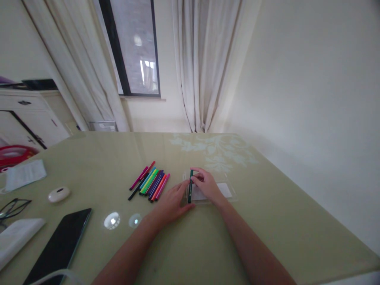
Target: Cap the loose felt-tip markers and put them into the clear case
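A dark green marker (190, 190) lies upright in my view along the left side of a clear plastic case (234, 196). My right hand (208, 186) pinches that marker near its upper part, with the fingers over the case. Beside the case's left edge is my left hand (170, 204), its fingers stretched out and the thumb apart, close to the marker's lower end. A white sheet (225, 190) shows inside the case. To the left, several coloured markers (151, 184) lie in a loose slanting row on the table.
The glossy table (184, 249) carries a black tablet (61, 241), a white box-like object (19, 237), eyeglasses (14, 208), a white rounded case (58, 194) and a face mask (25, 175) at the left. A white cable (59, 273) crosses the tablet. A wall (311, 99) stands to the right.
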Motion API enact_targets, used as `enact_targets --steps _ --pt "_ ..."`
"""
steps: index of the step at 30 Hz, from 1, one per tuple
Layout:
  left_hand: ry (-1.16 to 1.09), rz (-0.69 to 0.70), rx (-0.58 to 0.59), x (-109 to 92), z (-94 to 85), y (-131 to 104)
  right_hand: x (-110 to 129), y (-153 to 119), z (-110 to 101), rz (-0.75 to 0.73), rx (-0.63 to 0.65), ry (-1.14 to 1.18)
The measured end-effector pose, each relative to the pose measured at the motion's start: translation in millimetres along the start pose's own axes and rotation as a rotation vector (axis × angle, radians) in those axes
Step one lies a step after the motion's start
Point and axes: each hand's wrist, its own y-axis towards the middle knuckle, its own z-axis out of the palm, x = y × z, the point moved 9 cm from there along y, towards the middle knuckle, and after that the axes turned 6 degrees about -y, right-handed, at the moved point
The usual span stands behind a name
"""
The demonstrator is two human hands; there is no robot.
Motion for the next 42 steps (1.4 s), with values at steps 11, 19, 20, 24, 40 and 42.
enact_targets --steps 11,19,20,24,40,42 --pt "0.102 0.042 -0.047 -4 -3.8 -1 13 -9 6 -0.104 0.037 -0.286" --pt "0.119 0.096 -0.048 -11 -6.9 0 24 -15 15 -0.195 0.071 -0.552" --pt "0.13 0.096 -0.048 -11 -6.9 1 24 -15 16 -0.194 0.075 -0.567" --pt "0.178 0.112 -0.041 -15 -6.0 1 27 -18 18 -0.19 0.074 -0.625" --pt "0.635 -0.291 -0.419 28 -82.8 -15 36 -18 -10 -0.219 -0.156 -0.333" --pt "0.646 -0.303 -0.376 34 -76.9 -16 35 -18 -15 -0.211 -0.194 -0.311"
